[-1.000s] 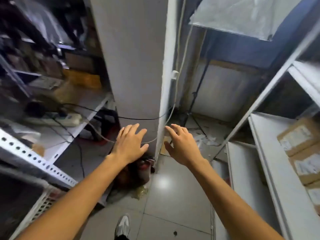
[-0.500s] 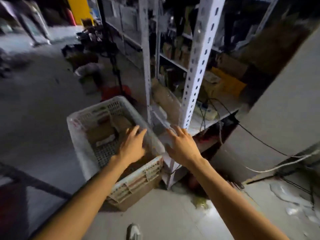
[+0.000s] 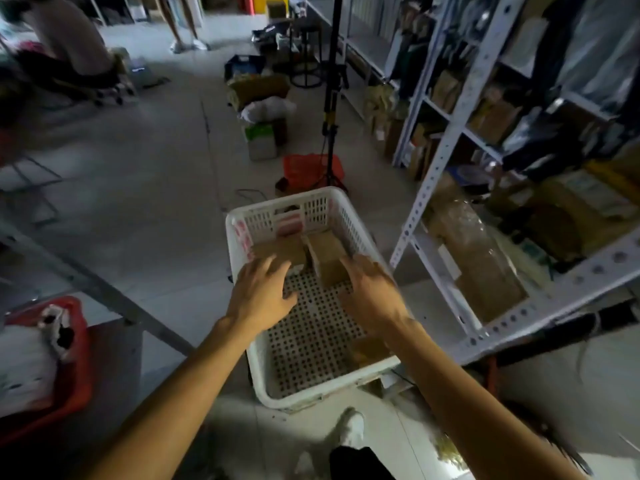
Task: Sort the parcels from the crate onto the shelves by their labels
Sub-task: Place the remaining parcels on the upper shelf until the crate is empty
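Both hands empty, fingers spread, over white crate [image 3: 242,237] on floor: left hand [image 3: 258,296], right hand [image 3: 372,292]; two brown parcels just past fingertips, one [image 3: 277,252] left, one [image 3: 325,258] between hands; shelves [image 3: 446,161] right of right hand

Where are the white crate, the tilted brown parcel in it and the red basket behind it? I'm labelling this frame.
white crate [image 3: 239,244], head view, on its left rim.
tilted brown parcel [image 3: 327,252], head view, on its top face.
red basket [image 3: 304,169], head view, on its mesh side.
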`<action>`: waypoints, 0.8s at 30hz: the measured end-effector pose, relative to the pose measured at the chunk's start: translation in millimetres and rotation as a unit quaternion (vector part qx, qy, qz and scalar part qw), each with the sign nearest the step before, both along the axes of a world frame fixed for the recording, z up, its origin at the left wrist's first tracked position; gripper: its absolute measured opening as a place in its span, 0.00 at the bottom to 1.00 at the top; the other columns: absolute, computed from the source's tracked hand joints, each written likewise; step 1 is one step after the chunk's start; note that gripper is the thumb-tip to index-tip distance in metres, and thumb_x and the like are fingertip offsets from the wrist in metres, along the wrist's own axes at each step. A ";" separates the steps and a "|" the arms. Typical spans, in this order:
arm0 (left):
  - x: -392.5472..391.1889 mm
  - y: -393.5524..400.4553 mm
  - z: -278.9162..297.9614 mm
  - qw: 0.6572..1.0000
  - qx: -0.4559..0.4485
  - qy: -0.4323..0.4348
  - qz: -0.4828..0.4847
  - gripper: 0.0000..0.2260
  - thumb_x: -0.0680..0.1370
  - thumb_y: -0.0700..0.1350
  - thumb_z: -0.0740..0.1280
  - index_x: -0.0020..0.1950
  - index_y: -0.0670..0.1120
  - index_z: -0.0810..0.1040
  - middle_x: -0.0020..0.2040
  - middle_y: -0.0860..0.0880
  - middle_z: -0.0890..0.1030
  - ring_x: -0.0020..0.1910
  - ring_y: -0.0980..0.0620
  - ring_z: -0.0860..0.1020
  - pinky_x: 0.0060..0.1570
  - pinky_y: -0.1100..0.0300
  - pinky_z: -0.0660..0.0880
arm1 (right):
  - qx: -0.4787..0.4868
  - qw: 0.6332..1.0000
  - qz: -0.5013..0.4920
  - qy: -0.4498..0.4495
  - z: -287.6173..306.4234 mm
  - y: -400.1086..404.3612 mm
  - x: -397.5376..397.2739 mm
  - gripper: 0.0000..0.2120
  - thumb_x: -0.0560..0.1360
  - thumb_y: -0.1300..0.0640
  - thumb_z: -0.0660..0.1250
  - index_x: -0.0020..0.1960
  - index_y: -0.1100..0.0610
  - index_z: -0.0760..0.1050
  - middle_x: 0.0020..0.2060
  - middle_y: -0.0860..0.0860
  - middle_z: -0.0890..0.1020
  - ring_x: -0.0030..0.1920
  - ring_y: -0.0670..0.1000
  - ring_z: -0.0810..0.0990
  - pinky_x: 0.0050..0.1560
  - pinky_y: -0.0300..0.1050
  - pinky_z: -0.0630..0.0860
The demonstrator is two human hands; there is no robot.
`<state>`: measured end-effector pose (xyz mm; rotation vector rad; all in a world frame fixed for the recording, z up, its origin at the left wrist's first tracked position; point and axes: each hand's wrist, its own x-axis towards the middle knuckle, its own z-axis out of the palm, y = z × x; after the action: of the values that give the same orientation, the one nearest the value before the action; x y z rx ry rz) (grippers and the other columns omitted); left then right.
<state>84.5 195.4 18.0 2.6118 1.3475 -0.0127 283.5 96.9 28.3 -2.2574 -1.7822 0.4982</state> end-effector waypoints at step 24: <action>125.8 268.0 -157.0 0.977 -0.148 0.073 -0.138 0.36 0.70 0.63 0.56 0.77 0.52 0.63 0.76 0.45 0.67 0.73 0.41 0.67 0.68 0.45 0.70 | -0.144 0.941 -0.260 0.162 -169.5 189.3 49.8 0.31 0.77 0.52 0.63 0.77 0.54 0.60 0.72 0.57 0.71 0.70 0.59 0.71 0.69 0.54 0.70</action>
<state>210.3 463.4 -139.0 2.5524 0.9264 -0.4214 333.3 286.2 -141.2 -2.5168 -0.9531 0.9908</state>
